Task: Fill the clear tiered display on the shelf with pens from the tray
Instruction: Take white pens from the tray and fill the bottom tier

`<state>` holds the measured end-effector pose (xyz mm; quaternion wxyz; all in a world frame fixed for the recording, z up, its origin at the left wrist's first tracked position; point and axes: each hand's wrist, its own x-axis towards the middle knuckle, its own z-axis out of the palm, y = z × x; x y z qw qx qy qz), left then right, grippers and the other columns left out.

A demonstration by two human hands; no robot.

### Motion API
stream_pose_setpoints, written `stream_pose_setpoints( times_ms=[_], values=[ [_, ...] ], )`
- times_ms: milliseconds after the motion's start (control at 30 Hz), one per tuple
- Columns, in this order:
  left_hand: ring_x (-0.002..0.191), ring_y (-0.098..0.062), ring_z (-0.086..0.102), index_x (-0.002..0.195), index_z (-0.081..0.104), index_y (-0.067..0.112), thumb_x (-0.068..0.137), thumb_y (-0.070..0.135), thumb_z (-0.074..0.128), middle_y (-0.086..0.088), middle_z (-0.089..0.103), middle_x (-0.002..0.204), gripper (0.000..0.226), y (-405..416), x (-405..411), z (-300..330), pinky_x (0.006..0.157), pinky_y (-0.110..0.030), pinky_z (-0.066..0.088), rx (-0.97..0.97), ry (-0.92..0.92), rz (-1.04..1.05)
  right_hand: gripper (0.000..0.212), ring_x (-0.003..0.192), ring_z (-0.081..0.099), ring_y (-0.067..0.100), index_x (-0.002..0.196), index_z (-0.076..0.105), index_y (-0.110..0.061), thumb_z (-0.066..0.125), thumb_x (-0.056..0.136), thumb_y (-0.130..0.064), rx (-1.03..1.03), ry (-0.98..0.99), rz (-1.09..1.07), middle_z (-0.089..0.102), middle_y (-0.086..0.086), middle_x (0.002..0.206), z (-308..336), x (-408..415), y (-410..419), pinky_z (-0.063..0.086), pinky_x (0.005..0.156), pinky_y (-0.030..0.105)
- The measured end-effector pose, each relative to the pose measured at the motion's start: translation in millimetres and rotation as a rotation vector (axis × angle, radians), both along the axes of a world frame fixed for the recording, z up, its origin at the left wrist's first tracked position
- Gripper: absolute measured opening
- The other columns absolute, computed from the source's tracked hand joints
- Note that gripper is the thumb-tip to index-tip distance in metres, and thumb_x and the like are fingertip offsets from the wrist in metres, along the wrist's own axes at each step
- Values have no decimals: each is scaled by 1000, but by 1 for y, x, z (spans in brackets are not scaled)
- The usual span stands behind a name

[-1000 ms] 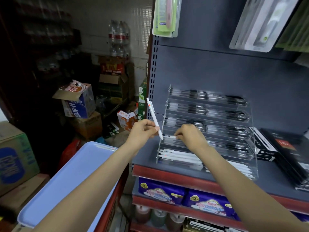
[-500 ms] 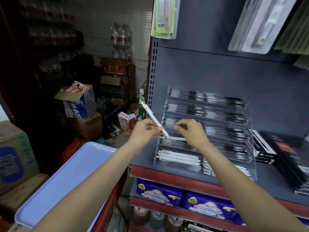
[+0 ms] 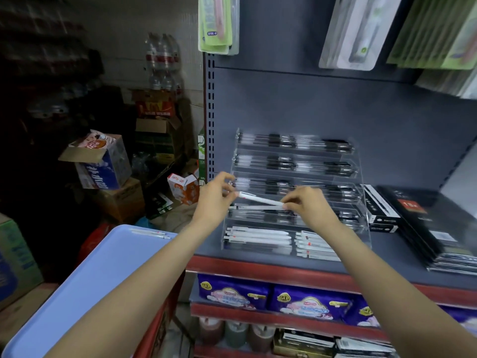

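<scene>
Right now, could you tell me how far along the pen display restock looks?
Mostly done: the clear tiered display has black pens in its upper tiers and white pens in the bottom tier. In hand: the left hand and right hand hold one white pen over a middle tier. Left: about two pens lie on the blue tray.

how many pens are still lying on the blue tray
2 pens, thin and side by side at the far edge of the blue tray. The forearm may hide more.
</scene>
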<state>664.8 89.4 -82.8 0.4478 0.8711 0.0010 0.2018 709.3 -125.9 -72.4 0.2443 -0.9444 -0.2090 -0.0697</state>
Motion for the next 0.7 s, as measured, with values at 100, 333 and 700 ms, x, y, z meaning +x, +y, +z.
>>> stream_pose_setpoints(
  times_ms=[100, 333, 700],
  values=[
    [104, -24, 55, 109, 64, 10, 91, 13, 58, -7, 59, 107, 19, 0, 5, -9, 86, -34, 47, 447, -4, -44, 14, 90, 64, 21, 98, 74, -14, 66, 86, -14, -89, -17, -33, 67, 3, 98, -6, 2, 0, 51, 82, 34],
    [111, -25, 45, 111, 67, 15, 96, 8, 47, -8, 59, 110, 26, -7, 24, -19, 87, -42, 47, 777, 96, -170, 17, 100, 63, 23, 102, 73, -15, 64, 87, -17, -126, 14, -26, 63, 4, 114, -7, -3, 8, 51, 88, 37],
    [71, -19, 41, 77, 41, 28, 79, -5, 57, 1, 44, 85, 37, -7, 41, -12, 64, -33, 46, 830, 196, -157, 16, 96, 65, 26, 102, 71, -12, 63, 88, -14, -111, 66, -93, 68, 7, 108, -5, -5, 14, 52, 87, 41]
  ],
)
